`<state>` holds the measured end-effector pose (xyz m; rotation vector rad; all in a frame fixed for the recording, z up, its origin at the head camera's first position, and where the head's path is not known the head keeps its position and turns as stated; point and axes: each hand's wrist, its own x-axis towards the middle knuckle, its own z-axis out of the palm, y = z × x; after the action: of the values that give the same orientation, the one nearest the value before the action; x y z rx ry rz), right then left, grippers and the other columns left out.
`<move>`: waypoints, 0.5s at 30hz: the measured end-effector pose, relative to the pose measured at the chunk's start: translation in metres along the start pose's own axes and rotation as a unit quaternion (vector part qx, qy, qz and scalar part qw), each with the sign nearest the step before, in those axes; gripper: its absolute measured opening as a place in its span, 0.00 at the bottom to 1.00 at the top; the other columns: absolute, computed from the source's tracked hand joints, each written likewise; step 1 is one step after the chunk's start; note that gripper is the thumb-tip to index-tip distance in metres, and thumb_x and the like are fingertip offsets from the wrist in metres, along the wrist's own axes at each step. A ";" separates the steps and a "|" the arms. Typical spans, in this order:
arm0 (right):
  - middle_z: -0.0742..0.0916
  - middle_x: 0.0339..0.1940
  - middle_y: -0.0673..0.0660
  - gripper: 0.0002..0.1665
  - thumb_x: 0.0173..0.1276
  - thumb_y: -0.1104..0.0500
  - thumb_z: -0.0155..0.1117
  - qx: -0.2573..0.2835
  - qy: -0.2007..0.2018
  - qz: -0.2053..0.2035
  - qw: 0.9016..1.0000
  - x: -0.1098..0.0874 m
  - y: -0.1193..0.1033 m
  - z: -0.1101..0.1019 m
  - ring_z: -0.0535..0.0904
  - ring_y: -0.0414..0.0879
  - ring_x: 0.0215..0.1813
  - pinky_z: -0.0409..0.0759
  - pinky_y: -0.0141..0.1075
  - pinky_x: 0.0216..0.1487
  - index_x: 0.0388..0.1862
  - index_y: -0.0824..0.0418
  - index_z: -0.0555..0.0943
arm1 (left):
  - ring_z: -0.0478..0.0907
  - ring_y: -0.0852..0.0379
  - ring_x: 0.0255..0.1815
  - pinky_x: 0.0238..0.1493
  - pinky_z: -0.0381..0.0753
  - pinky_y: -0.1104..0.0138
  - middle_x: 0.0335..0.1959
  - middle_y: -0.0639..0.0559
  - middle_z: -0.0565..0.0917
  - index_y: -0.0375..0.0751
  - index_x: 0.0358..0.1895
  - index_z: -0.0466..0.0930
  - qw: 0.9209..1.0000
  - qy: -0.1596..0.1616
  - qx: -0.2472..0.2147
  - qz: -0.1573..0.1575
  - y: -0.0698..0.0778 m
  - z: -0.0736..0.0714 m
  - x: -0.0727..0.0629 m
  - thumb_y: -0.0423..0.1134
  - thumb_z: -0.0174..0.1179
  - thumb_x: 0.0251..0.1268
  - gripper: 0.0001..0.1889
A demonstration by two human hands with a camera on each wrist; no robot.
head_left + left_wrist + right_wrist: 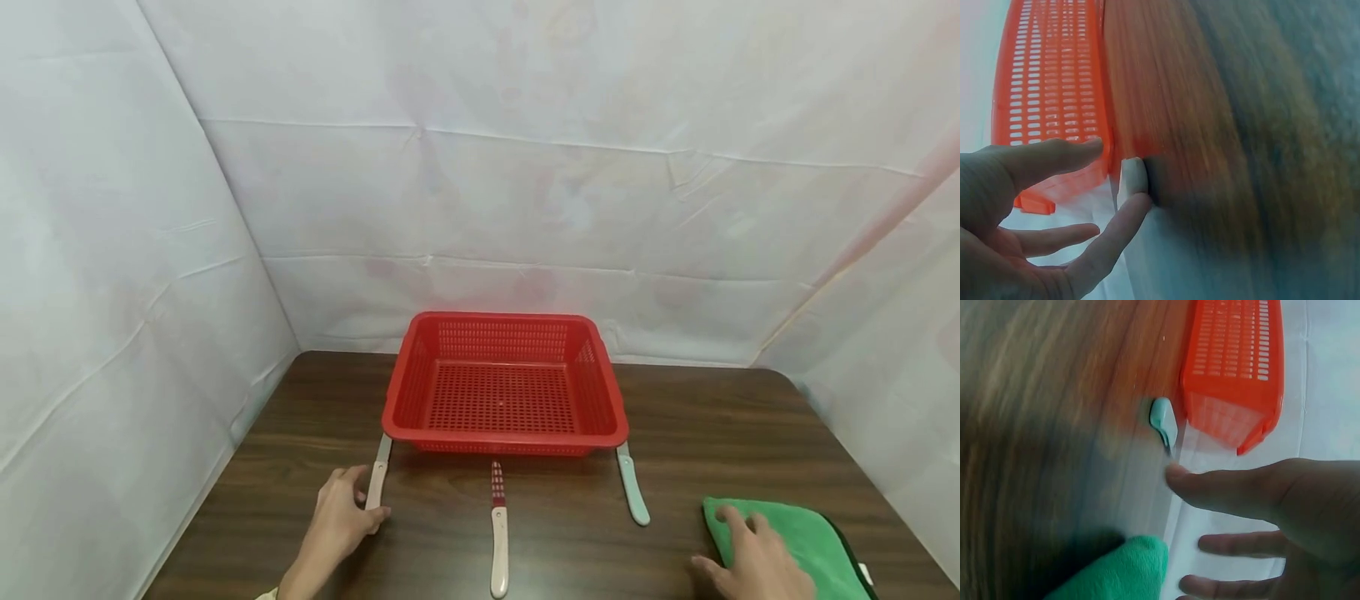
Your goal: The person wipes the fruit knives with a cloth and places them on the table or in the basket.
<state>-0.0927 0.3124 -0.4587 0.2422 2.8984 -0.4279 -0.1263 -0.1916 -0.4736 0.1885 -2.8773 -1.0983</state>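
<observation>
My left hand [341, 510] is at a knife with a cream handle [377, 483], left of the red basket. Thumb and fingers are spread to either side of the handle. In the left wrist view a fingertip [1141, 201] meets the handle's end [1132, 178], while the thumb stands apart from it. My right hand [761, 558] hovers with parted fingers over a folded green cloth [813, 533] at the right front. That hand holds nothing. In the right wrist view the cloth [1129, 572] shows below the fingers.
A red plastic basket [504, 437] stands at the back middle of the dark wooden table [577, 533]. Before it lies a knife with a red-patterned blade [498, 542]. A mint-handled knife [634, 490] lies at its right front corner. White sheeting [525, 200] closes off the back and sides.
</observation>
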 end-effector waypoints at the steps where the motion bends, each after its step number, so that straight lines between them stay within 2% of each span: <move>1: 0.76 0.36 0.61 0.56 0.39 0.26 0.69 0.000 -0.013 0.009 1.000 0.001 0.003 0.000 0.74 0.50 0.31 0.72 0.44 0.21 0.55 0.65 0.70 | 0.72 0.52 0.32 0.28 0.72 0.64 0.36 0.41 0.73 0.23 0.55 0.72 1.000 0.000 0.000 -0.001 0.000 0.001 0.001 0.33 0.77 0.36 0.38; 6: 0.75 0.31 0.59 0.57 0.37 0.22 0.66 -0.001 -0.054 0.037 0.998 0.006 0.015 0.006 0.74 0.51 0.29 0.73 0.46 0.24 0.48 0.68 0.70 | 0.73 0.53 0.30 0.27 0.75 0.63 0.37 0.39 0.73 0.24 0.54 0.73 1.000 0.000 0.006 -0.010 -0.001 0.004 0.006 0.33 0.79 0.32 0.38; 9: 0.76 0.29 0.59 0.55 0.38 0.22 0.66 -0.005 -0.070 0.039 0.997 0.009 0.020 0.009 0.74 0.51 0.27 0.73 0.46 0.25 0.44 0.69 0.70 | 0.73 0.51 0.30 0.28 0.76 0.60 0.36 0.38 0.74 0.23 0.51 0.74 1.000 -0.002 0.019 -0.007 -0.001 0.005 0.011 0.35 0.80 0.31 0.38; 12: 0.77 0.28 0.56 0.49 0.42 0.27 0.68 -0.007 -0.081 0.031 0.996 0.012 0.023 0.012 0.74 0.49 0.26 0.73 0.45 0.25 0.41 0.68 0.70 | 0.73 0.50 0.30 0.29 0.77 0.59 0.33 0.40 0.75 0.23 0.47 0.76 1.000 -0.002 0.029 -0.001 -0.002 0.005 0.014 0.35 0.80 0.30 0.35; 15: 0.77 0.26 0.54 0.41 0.47 0.34 0.71 -0.007 -0.091 0.021 0.996 0.015 0.024 0.013 0.74 0.48 0.25 0.72 0.43 0.24 0.40 0.67 0.70 | 0.74 0.52 0.27 0.25 0.77 0.62 0.28 0.44 0.75 0.25 0.42 0.78 1.000 -0.004 0.027 -0.007 -0.004 0.004 0.015 0.32 0.79 0.30 0.29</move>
<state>-0.1006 0.3337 -0.4804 0.2490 2.7118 -0.4005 -0.1415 -0.1934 -0.4792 0.2076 -2.9196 -1.0267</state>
